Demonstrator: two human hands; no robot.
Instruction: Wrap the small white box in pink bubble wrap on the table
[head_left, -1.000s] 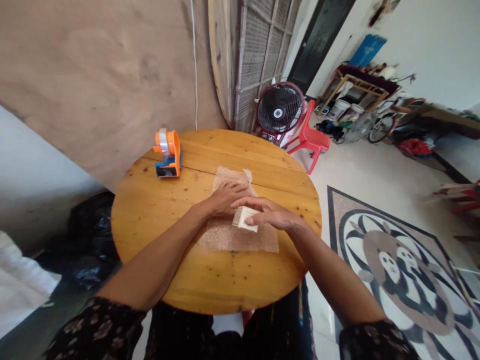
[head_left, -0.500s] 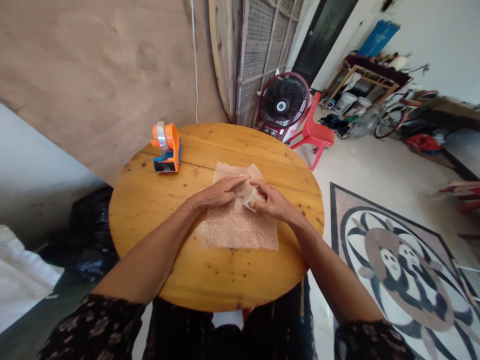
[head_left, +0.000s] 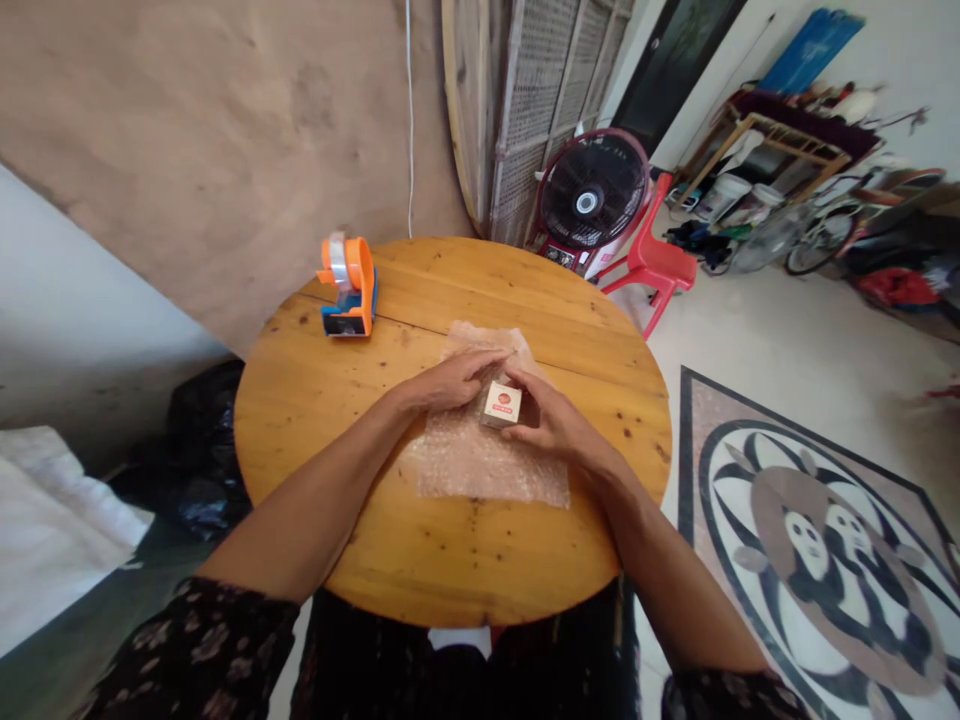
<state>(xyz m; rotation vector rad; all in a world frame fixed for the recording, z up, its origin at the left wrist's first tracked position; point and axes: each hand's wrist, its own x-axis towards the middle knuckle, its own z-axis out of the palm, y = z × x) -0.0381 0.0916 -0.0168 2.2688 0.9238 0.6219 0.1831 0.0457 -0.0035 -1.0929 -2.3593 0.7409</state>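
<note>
And here we are at the round, yellow-brown wooden tabletop (head_left: 420, 565), where a sheet of clear bubble wrap (head_left: 491, 468) lies spread near the middle. On it, the small cream-coloured cardboard box (head_left: 502, 403), red print on its upward face, sits in the gap between two hands!

Look at the right hand (head_left: 559, 420): it comes in from the box's right side, curved like a C, fingers at the far right corner, thumb by the near right corner, a dark gap showing between palm and box. Is it squeezing? From this angle I cannot tell whether those fingertips press on the cardboard or merely frame it.

Over on the other side, the left hand (head_left: 454, 382) is open, laid low over the wrap with its fingers stretched out towards the far side of the box. The box lies just beside it, to the right of its thumb.

Away at the far left of the tabletop, well apart from both hands, stands the orange-and-blue plastic tape dispenser (head_left: 366, 295), carrying its roll of clear tape (head_left: 339, 262) up top.
</note>
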